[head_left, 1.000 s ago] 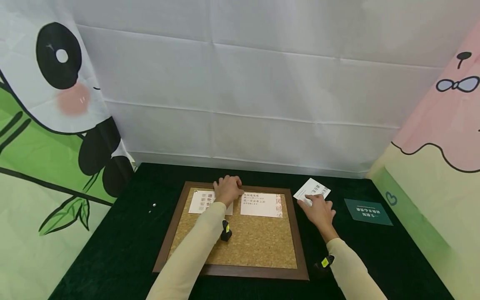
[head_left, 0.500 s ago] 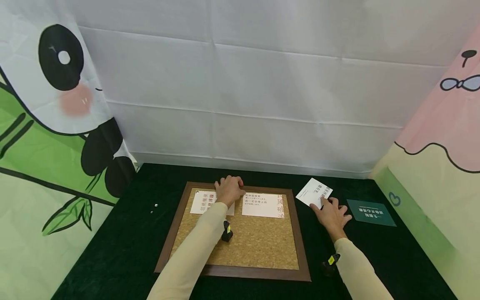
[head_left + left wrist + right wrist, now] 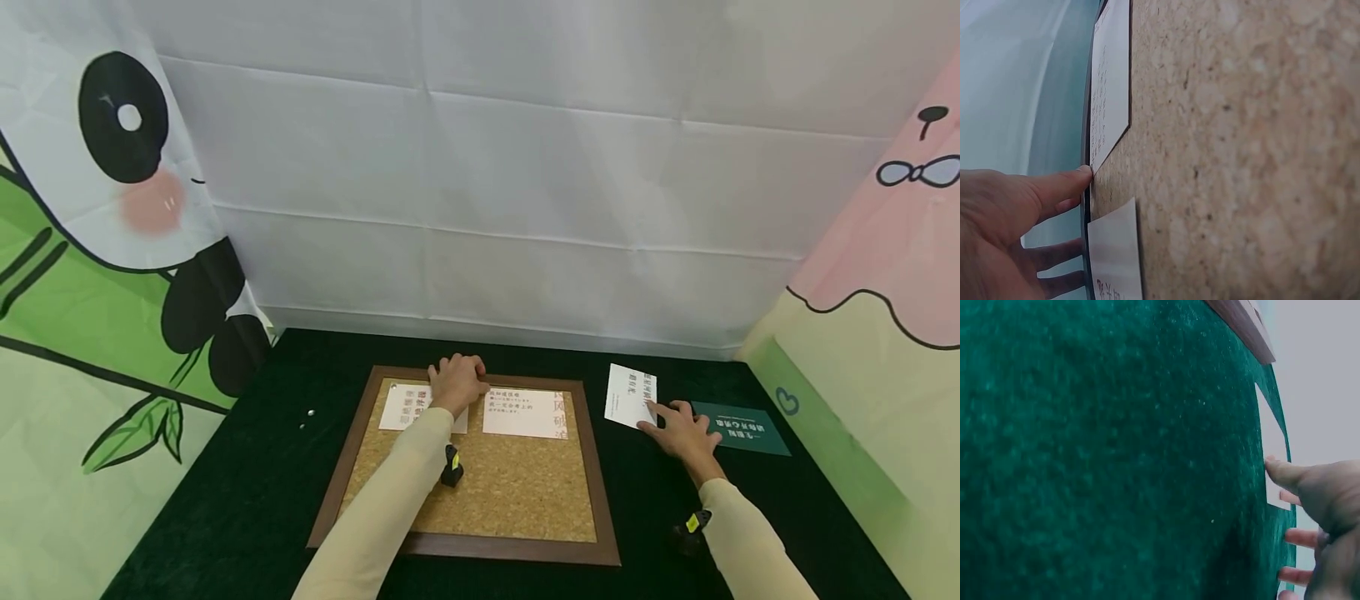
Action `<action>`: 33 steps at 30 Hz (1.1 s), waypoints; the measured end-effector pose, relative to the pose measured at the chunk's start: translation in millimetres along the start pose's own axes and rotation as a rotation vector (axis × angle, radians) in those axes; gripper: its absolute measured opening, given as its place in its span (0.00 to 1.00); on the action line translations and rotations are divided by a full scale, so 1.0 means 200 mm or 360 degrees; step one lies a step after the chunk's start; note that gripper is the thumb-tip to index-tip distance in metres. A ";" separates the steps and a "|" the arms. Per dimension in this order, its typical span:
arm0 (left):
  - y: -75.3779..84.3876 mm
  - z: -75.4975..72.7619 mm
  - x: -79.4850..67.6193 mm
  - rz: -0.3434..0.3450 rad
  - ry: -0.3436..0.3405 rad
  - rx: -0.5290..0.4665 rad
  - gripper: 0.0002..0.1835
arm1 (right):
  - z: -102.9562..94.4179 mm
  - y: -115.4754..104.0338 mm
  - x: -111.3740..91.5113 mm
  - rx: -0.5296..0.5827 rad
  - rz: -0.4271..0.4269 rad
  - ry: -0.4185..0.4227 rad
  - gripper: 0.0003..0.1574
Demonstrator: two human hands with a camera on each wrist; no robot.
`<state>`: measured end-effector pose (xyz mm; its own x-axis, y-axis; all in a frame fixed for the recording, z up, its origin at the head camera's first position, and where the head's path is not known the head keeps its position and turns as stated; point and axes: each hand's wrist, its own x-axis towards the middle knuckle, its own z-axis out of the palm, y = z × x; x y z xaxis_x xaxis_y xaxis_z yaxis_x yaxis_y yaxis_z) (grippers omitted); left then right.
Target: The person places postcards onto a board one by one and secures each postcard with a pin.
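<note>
A cork board (image 3: 517, 492) in a brown wooden frame lies on the dark green cloth. Two white printed cards lie along its top part, a left card (image 3: 401, 406) and a right card (image 3: 525, 413). My left hand (image 3: 456, 383) grips the board's top edge. In the left wrist view its thumb (image 3: 1079, 178) is at a card's corner, the other fingers at the frame's outer side. To the right of the board, my right hand (image 3: 684, 433) holds a white card (image 3: 628, 393) at its lower right corner between thumb (image 3: 1277, 467) and forefinger.
A teal card (image 3: 750, 429) lies right of my right hand, partly behind it. Two small shiny bits (image 3: 311, 412) lie on the cloth left of the board. Behind the table hangs a white sheet (image 3: 525, 200), with printed cartoon sheets at both sides.
My right hand has moved right, turning the white card to a more upright angle and shifting it slightly away from the board. The left hand has stayed at the board's top edge.
</note>
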<state>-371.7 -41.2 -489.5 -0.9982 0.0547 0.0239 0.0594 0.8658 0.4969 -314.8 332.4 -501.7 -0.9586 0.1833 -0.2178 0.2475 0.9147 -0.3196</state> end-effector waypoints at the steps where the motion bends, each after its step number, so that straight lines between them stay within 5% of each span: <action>1: 0.00 0.00 0.00 0.0002 0.0003 0.0001 0.10 | 0.00 0.01 0.00 -0.0006 0.0003 0.0020 0.44; 8: 0.00 0.00 0.00 -0.0016 0.0008 0.0017 0.11 | 0.10 -0.05 -0.04 0.0069 0.0122 0.0299 0.54; 14: 0.00 -0.01 -0.01 0.0007 0.0013 0.0015 0.11 | 0.14 -0.09 -0.07 0.0089 0.0189 0.0404 0.57; 33: 0.02 -0.02 -0.02 0.0004 0.0008 0.0017 0.09 | -0.02 0.01 -0.03 0.0019 0.0143 0.0005 0.49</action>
<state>-367.6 -40.0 -484.7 -0.9981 0.0544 0.0295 0.0619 0.8710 0.4873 -309.0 335.0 -497.1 -0.9330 0.2653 -0.2430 0.3339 0.8902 -0.3099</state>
